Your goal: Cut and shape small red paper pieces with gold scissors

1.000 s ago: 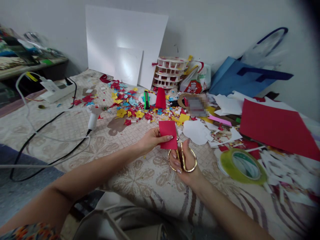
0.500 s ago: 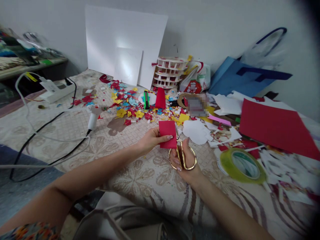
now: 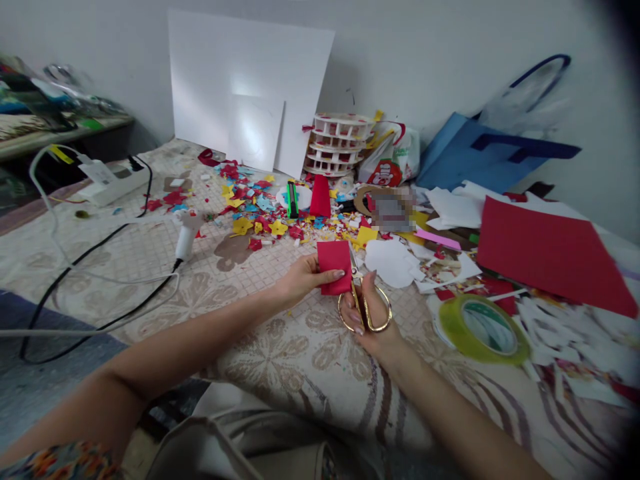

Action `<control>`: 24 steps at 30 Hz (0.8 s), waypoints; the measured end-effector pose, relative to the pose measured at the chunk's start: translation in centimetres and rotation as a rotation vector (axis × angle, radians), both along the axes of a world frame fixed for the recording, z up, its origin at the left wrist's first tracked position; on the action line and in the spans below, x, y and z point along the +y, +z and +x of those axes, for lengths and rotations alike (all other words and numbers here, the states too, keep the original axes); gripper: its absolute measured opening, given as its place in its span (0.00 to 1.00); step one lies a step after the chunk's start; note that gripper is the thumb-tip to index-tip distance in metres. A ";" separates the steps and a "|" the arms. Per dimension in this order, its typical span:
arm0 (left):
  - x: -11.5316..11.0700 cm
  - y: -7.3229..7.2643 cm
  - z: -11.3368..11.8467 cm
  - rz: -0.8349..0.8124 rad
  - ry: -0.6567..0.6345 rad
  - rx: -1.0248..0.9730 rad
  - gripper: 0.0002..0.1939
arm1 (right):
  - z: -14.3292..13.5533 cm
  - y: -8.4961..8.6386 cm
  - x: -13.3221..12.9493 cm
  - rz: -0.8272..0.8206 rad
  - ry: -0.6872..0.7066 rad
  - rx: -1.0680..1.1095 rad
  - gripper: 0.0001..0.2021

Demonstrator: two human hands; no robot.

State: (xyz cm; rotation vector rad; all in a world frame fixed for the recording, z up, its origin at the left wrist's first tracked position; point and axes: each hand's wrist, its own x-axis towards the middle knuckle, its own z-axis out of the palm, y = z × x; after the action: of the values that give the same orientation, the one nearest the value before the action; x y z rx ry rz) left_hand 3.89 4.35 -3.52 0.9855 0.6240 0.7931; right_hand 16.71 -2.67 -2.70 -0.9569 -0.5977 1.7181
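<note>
My left hand (image 3: 300, 280) pinches a small red paper rectangle (image 3: 334, 263) by its lower left edge, holding it just above the patterned cloth (image 3: 280, 360). My right hand (image 3: 373, 320) has its fingers through the handles of gold scissors (image 3: 364, 303). The blades run up along the right edge of the red paper, and the handles are squeezed close together.
Paper scraps in red, yellow and blue (image 3: 260, 207) litter the cloth behind my hands. A green tape roll (image 3: 483, 330) and a large red sheet (image 3: 547, 257) lie to the right. A glue gun (image 3: 186, 233), cables and a power strip (image 3: 113, 181) are on the left. White boards (image 3: 250, 93) lean on the wall.
The scissor handles have closed together and my right hand has shifted slightly up along the red paper's right edge. My left hand holds the paper still.
</note>
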 end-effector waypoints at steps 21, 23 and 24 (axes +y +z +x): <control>0.2 -0.2 0.0 -0.015 -0.007 -0.012 0.14 | 0.1 -0.7 -0.6 0.066 -0.046 -0.157 0.27; 0.4 -0.1 -0.1 -0.022 0.030 -0.007 0.14 | 0.4 -0.5 -0.6 0.088 -0.083 -0.194 0.27; 0.5 0.0 -0.2 -0.025 0.054 -0.005 0.15 | 0.7 -0.4 -0.5 0.111 -0.125 -0.229 0.26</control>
State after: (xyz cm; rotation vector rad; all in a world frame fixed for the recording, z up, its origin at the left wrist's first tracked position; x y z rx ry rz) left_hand 3.68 4.86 -3.51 0.9469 0.6566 0.8331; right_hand 17.36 -3.16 -3.12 -1.0961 -0.7586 1.4605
